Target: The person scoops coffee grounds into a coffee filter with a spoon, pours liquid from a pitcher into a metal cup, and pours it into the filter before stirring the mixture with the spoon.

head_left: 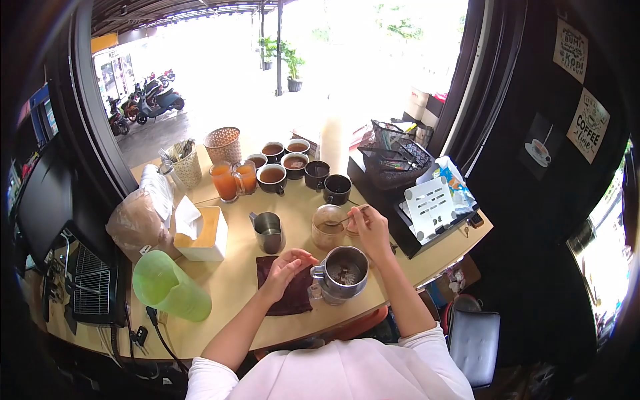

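Spoon (339, 221) juts leftward from right hand (371, 231) to clear jar (324, 235).

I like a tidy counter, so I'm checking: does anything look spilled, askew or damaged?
Nothing clearly stands out. I see no obvious spill on the tabletop, and the black cups look upright. The green plastic container appears to lean, but that is probably wide-angle distortion.

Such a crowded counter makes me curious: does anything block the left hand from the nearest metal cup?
Nothing visible stands between the left hand and the metal cup; the cup's handle faces the hand.
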`<state>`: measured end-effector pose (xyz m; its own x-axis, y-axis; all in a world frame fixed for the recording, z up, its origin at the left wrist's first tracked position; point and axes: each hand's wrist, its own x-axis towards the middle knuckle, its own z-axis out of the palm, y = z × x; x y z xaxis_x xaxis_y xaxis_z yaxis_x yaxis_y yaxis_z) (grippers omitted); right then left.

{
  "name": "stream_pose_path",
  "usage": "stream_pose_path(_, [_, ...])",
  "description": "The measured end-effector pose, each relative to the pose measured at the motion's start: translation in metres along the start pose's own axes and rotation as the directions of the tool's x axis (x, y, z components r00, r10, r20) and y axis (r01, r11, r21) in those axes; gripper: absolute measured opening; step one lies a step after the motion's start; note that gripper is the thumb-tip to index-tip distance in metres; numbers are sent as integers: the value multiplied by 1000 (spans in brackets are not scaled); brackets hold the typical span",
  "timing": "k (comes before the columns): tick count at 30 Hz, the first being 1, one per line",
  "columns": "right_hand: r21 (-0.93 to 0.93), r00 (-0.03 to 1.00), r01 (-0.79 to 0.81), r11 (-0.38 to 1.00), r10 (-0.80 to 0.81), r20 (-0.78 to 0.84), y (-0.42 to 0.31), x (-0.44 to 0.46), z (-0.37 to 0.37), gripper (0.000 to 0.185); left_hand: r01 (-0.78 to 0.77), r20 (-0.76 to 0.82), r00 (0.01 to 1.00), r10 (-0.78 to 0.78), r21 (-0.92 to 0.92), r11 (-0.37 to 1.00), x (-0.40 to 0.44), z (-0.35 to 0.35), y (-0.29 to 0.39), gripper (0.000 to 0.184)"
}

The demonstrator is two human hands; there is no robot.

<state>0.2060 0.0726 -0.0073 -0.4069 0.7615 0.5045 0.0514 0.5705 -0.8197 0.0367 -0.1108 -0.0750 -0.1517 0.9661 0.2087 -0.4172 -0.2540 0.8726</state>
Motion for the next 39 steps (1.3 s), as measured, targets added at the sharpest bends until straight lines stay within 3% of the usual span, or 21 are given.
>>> stream_pose_path(4, [-126,993,101,987,-107,-40,6,-4,-5,20,3,2,1000,-3,0,1000,-1,2,0,30])
stream_pose_path(19, [-80,961,267,960,-271,-54,-73,-49,-60,8,-27,-10,1000,27,16,1000,0,4,1,29])
stream_pose_path(23, [-33,872,469,883,-469,-141,-87,-63,-79,12,-14,-15,1000,14,5,1000,-1,4,1,29])
stream_pose_path(27, [229,933,355,906,-329,-146,-109,-89,-89,26,2,-5,1000,-2,3,1000,-1,4,2,29])
stream_pose_path(31, [354,957,289,890,-269,-105,-107,-95,-87,24,-11,-5,1000,11,4,1000,-2,6,1,29])
stream_pose_path(34, [287,965,254,923,-262,-10,-101,-90,-83,31,-15,4,1000,15,-5,1000,-2,6,2,29])
stream_pose_path(39, [323,978,199,925,-207,-8,-110,-82,-76,20,-16,7,1000,16,-15,1000,-2,6,4,29])
